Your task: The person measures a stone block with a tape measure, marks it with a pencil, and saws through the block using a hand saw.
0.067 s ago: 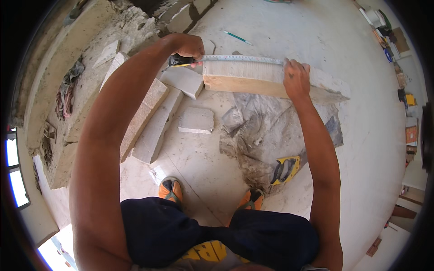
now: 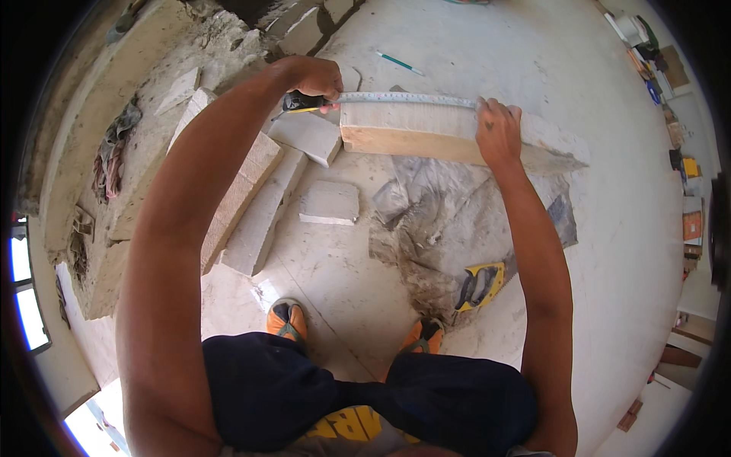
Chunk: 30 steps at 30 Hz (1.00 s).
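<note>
A long pale block (image 2: 419, 135) lies across the floor in front of me. Along its top stretches the white blade of a tape measure (image 2: 403, 97). My left hand (image 2: 318, 78) is closed at the block's left end, by the tape's black and yellow case (image 2: 303, 102). Farther along, my right hand (image 2: 499, 131) rests on the block with its fingers closed over the blade's other end; the fingertips partly hide that end. Beyond the block a green pencil (image 2: 400, 63) lies on the floor.
Several pale blocks (image 2: 263, 209) lean together on the left, beside a rough ledge (image 2: 145, 175). One small cut piece (image 2: 329, 202) lies near my feet. A crumpled grey sheet (image 2: 426, 221) is spread below the long block, with a yellow-handled saw (image 2: 481, 287) on it.
</note>
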Available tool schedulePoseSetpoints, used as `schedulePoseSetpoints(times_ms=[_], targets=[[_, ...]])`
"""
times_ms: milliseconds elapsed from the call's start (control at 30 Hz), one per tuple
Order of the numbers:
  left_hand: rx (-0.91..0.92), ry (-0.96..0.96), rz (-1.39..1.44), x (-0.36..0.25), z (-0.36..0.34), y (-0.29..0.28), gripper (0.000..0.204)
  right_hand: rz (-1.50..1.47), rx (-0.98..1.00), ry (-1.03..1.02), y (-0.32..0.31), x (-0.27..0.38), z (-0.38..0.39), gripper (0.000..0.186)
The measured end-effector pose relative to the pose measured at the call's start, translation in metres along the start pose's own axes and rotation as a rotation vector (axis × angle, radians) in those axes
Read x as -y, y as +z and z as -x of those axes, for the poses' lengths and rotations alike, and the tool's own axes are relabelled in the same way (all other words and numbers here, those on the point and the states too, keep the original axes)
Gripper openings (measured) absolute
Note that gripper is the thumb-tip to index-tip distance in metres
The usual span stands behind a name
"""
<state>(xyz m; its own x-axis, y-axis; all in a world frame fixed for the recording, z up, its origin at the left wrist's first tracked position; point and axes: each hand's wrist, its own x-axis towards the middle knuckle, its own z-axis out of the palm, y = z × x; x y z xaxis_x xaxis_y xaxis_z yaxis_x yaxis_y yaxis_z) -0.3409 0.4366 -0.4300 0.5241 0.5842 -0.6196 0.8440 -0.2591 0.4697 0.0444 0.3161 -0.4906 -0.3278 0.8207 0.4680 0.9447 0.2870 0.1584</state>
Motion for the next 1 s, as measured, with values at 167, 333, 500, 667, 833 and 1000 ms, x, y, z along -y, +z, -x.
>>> schedulePoseSetpoints(times_ms=[167,333,500,667,833,1000], targets=[[0.019,0.019,0.045,0.009,-0.004,0.000,0.021,-0.066,0.110,0.014,0.009,-0.020,-0.011,0.011],[0.024,0.036,0.061,0.007,-0.007,0.003,0.021,0.008,-0.006,-0.141,0.010,-0.035,-0.010,0.008],[0.002,0.026,0.059,0.006,0.003,0.006,0.020,-0.102,0.098,0.031,-0.010,-0.015,-0.013,0.007],[-0.019,0.036,0.070,0.004,0.005,0.009,0.020,-0.073,0.037,0.030,-0.012,-0.011,-0.004,0.006],[-0.049,0.050,0.053,0.000,0.013,0.013,0.021,-0.045,0.032,0.012,-0.018,-0.009,-0.003,0.004],[-0.080,0.054,-0.039,-0.002,0.013,0.015,0.021,-0.053,0.064,0.048,-0.024,-0.005,-0.001,0.004]])
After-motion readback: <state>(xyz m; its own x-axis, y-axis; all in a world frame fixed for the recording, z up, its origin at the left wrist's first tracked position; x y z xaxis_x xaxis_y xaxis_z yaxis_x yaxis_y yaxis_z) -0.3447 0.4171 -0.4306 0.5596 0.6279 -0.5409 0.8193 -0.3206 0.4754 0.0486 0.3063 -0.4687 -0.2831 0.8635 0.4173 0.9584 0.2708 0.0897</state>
